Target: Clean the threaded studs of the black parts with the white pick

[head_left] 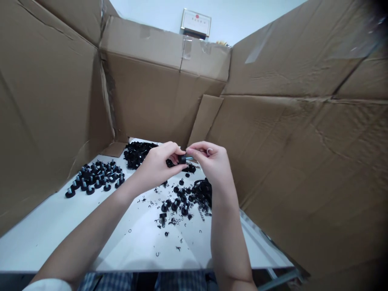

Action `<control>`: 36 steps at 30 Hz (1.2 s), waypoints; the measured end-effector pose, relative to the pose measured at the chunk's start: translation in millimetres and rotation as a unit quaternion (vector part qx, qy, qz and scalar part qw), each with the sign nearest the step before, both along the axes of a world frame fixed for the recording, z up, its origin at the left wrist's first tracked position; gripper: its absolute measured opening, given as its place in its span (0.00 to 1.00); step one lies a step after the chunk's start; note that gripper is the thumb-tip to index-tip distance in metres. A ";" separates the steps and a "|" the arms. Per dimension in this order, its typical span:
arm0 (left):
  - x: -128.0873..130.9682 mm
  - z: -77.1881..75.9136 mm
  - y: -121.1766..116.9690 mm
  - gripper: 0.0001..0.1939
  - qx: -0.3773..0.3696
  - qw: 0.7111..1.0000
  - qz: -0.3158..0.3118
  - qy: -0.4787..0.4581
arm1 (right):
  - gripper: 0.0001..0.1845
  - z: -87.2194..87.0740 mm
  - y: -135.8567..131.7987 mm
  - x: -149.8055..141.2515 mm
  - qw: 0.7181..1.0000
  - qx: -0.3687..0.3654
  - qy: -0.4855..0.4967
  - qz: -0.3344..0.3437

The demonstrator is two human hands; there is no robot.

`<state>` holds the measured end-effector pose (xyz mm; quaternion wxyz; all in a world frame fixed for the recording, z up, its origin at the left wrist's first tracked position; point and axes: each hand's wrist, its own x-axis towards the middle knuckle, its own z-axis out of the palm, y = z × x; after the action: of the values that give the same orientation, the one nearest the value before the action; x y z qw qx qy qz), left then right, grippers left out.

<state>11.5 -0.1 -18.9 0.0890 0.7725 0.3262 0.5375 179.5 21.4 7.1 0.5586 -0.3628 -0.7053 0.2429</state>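
Note:
Above the far middle of the white table (121, 242), my left hand (160, 161) grips a black knob with a metal stud (182, 159) between thumb and fingers. The stud points right, toward my right hand (210, 157). My right thumb and forefinger are pinched together at the stud; whatever is between them is too small to make out. A pale curved ring shape (209, 151) shows at the right fingers. Several similar black knobs (98, 173) stand on the left, studs up. Below my hands lie loose black knobs (175, 205) among small black rings and clips.
A heap of black parts (136, 153) lies at the back left, and another dark pile (202, 190) sits beside my right forearm. Tall cardboard walls (157, 97) enclose the table's back and both sides. A framed certificate (196, 23) hangs beyond them.

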 end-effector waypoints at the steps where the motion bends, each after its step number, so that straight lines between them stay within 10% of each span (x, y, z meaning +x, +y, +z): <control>1: -1.9 1.0 -1.5 0.07 0.005 1.000 -0.011 -0.007 | 0.05 0.2 0.5 0.3 1.000 0.008 0.022 -0.009; 12: -21.1 2.1 13.2 0.12 -0.009 0.995 0.048 -0.087 | 0.06 -1.4 -14.0 -4.0 0.985 0.115 0.062 -0.114; 18: -23.1 7.9 -1.8 0.10 -0.021 0.998 -0.041 -0.040 | 0.07 -2.0 1.2 2.9 0.966 0.134 0.103 -0.198; 25: -62.4 17.2 -7.6 0.12 0.008 0.953 -0.158 -0.259 | 0.13 2.3 36.3 64.7 0.934 0.135 0.163 -0.288; 36: -49.1 18.3 -4.3 0.13 -0.090 0.948 -0.182 -0.244 | 0.14 0.7 33.4 61.7 0.901 0.080 -0.089 -0.418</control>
<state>-37.5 -4.4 -0.6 0.3314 0.6530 0.1956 0.6522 241.2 54.8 7.9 0.5706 -0.5982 -0.5531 -0.1034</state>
